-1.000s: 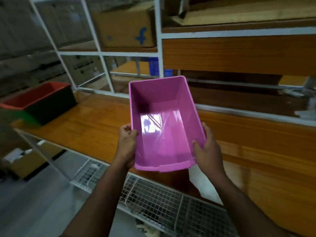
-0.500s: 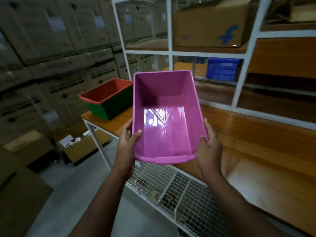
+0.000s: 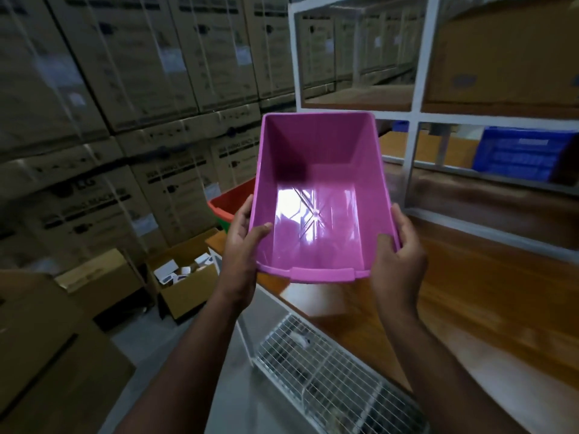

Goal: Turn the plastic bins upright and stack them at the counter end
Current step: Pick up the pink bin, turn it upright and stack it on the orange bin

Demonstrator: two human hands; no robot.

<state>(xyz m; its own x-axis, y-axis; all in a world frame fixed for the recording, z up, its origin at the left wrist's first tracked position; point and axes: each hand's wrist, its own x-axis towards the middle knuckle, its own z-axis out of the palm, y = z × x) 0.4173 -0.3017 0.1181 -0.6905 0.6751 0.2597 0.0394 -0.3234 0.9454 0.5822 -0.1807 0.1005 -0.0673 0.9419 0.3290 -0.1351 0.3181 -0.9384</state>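
I hold an empty pink plastic bin (image 3: 316, 198) in the air, its opening facing me, in the middle of the head view. My left hand (image 3: 242, 245) grips its left wall, thumb inside the rim. My right hand (image 3: 399, 252) grips its right wall the same way. Behind the pink bin's left side, a red bin (image 3: 230, 198) sits nested in a green bin at the left end of the wooden counter (image 3: 470, 292); both are mostly hidden by the pink bin and my left hand.
White shelf frames (image 3: 413, 151) rise behind the counter, with a blue crate (image 3: 520, 155) on a shelf. Stacked cardboard cartons (image 3: 125, 89) fill the left wall. An open box (image 3: 185, 277) lies on the floor. A wire mesh rack (image 3: 329, 377) runs below the counter edge.
The view has swung left along the counter, with the pink bin still held in both hands. The red and green bins have slid from the left into hiding behind the pink bin.
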